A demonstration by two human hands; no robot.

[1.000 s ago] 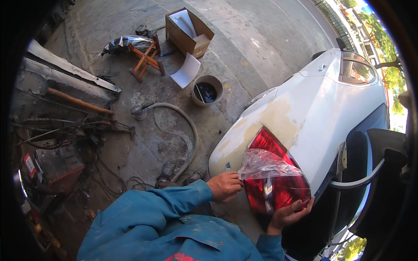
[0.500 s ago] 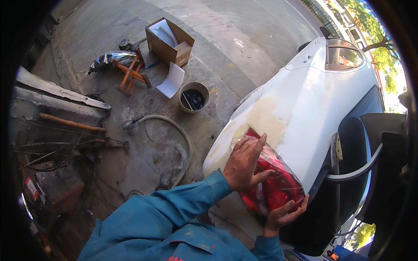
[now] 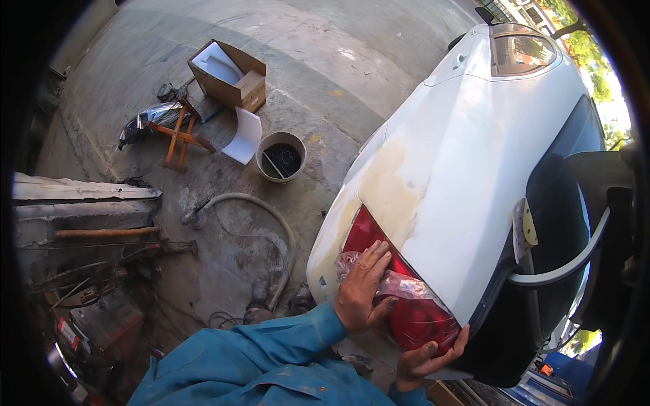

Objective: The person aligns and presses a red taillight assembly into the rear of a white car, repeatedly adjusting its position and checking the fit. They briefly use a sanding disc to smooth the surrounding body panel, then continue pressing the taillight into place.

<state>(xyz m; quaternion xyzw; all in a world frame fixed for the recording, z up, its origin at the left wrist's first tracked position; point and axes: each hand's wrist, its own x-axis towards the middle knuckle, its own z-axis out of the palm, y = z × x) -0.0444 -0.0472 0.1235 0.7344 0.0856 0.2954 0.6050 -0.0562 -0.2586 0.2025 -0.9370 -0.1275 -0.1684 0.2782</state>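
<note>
A red tail light (image 3: 423,325) sits at the rear corner of the white car (image 3: 460,162), its upper tip against the beige filler patch (image 3: 389,183). Clear plastic film (image 3: 408,287) lies bunched across the middle of the lens. My left hand (image 3: 361,289) rests on the film and lens with fingers stretched out and thumb apart. At the light's lower end, my right hand (image 3: 428,360) grips the edge, thumb on the red face and fingers along the outer corner. The back of the light is hidden.
The raised trunk lid (image 3: 599,176) stands at right, beside a perforated sanding sheet (image 3: 523,230). On the floor are a bucket (image 3: 261,162) of dark liquid, a carton (image 3: 252,98), a wooden folding stool (image 3: 179,139) and a hose (image 3: 288,237). A battery (image 3: 108,318) stands at left.
The film has been drawn down off the light's upper part and is bunched at its middle. The light now lies closer against the body. My left hand has moved down with the film.
</note>
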